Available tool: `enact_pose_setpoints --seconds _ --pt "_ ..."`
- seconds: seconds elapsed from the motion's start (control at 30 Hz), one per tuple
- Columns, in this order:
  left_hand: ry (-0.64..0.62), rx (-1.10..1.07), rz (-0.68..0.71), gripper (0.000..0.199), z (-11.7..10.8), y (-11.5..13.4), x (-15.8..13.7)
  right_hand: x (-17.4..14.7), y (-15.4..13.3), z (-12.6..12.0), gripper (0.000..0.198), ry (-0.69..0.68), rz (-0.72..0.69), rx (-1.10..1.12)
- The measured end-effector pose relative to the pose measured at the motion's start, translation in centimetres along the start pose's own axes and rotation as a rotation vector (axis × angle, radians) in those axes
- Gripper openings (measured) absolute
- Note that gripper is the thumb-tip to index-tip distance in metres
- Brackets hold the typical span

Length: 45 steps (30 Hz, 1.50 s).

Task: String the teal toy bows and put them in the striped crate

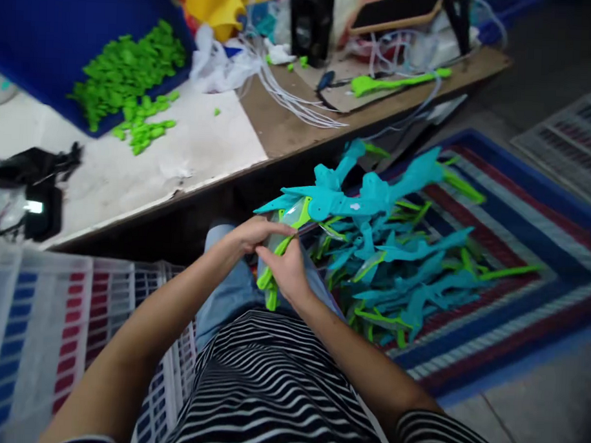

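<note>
The left hand (253, 236) and the right hand (288, 273) are meeting over the person's lap, both closing their fingers around one toy piece (296, 212), a teal part with a bright green handle running down between the palms. The left fingers are curling over the top of the green handle, while the right hand is wrapping it from below, so both are gripping the same piece; the teal end is sticking out to the right, just past the fingertips. Just beside it, to the right, a pile of similar teal and green pieces (400, 264) is lying in a blue, red and white striped crate (531, 255) on the floor. A white crate (44, 316) is standing at the person's left. Above, a workbench (289, 127) is carrying a heap of small green parts (129, 73) spilling from a dark blue bin (50, 32), some white cords (299, 105), and a long green piece (397, 83) near the far edge.
</note>
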<state>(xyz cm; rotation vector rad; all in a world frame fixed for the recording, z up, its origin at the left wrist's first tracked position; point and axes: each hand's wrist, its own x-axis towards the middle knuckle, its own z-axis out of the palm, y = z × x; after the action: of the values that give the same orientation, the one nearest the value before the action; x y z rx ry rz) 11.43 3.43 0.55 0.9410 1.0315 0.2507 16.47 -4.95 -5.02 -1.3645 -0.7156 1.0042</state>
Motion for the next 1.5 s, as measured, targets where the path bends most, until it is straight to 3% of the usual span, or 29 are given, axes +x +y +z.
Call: enact_pose_setpoints --seconds 0.07,0.13,0.23,0.3,0.37,0.47,0.57,0.7,0.83,0.9,0.97,1.03,1.07,1.13,1.2,1.3,1.4,1.5 --pt "-0.011 -0.050 0.017 0.036 -3.2 -0.2 -3.4 -3.0 -0.6 2.4 0.068 -0.189 -0.038 -0.057" --pt "0.013 -0.044 0.034 0.036 -6.5 -1.2 -7.1 -5.9 -1.4 4.0 0.063 -0.472 -0.075 -0.130" --pt "0.102 0.011 0.048 0.041 -11.4 -4.8 -12.8 -8.4 -2.8 4.0 0.040 -0.857 -0.300 -0.290" --pt "0.176 0.011 0.032 0.050 -14.4 -8.4 -15.6 -8.1 -3.3 2.4 0.031 -0.860 -0.562 -0.491" --pt "0.232 -0.001 -0.004 0.055 -16.9 -12.1 -17.0 -6.6 -3.0 0.3 0.042 -0.768 -0.768 -0.761" --pt "0.250 -0.026 -0.014 0.065 -19.8 -16.0 -16.9 -4.0 -0.8 -2.1 0.063 -0.859 -0.868 -1.109" --pt "0.285 -0.045 -0.055 0.075 -22.3 -16.6 -16.0 -3.0 1.9 -2.8 0.061 -1.037 -0.874 -1.241" --pt "0.319 0.139 -0.146 0.087 -24.7 -14.0 -15.5 -4.0 2.7 -2.3 0.060 -1.239 -0.876 -1.222" --pt "0.399 0.528 -0.167 0.080 -25.7 -11.2 -14.2 -1.5 0.0 -0.2 0.052 -1.486 -0.797 -1.120" --pt "0.464 0.681 -0.154 0.072 -25.6 -10.2 -13.3 1.9 -1.4 1.4 0.049 -1.385 -0.814 -1.079" --pt "0.511 0.878 -0.208 0.065 -25.3 -9.4 -12.7 5.6 -1.9 3.2 0.050 -1.107 -0.907 -1.166" --pt "0.544 1.095 -0.308 0.059 -25.0 -8.1 -12.6 8.5 -1.1 4.5 0.053 -0.908 -1.018 -1.318" --pt "0.563 1.157 -0.333 0.056 -24.9 -7.2 -12.6 9.4 -0.4 4.8 0.053 -0.872 -1.062 -1.387" --pt "0.646 1.174 -0.234 0.053 -25.1 -4.4 -12.5 9.6 1.5 4.7 0.052 -0.871 -1.119 -1.458" --pt "0.802 1.097 0.027 0.051 -26.1 -0.6 -11.3 8.5 3.3 3.8 0.053 -0.851 -1.147 -1.441" --pt "1.109 1.049 0.349 0.055 -28.9 6.1 -6.8 6.2 5.5 1.9 0.057 -0.799 -1.177 -1.319" --pt "1.204 1.008 0.295 0.072 -32.4 11.8 -0.5 5.5 7.2 0.6 0.059 -0.757 -1.228 -1.239" --pt "1.077 0.977 0.144 0.069 -34.2 14.8 4.8 6.4 8.5 0.0 0.060 -0.782 -1.302 -1.232"
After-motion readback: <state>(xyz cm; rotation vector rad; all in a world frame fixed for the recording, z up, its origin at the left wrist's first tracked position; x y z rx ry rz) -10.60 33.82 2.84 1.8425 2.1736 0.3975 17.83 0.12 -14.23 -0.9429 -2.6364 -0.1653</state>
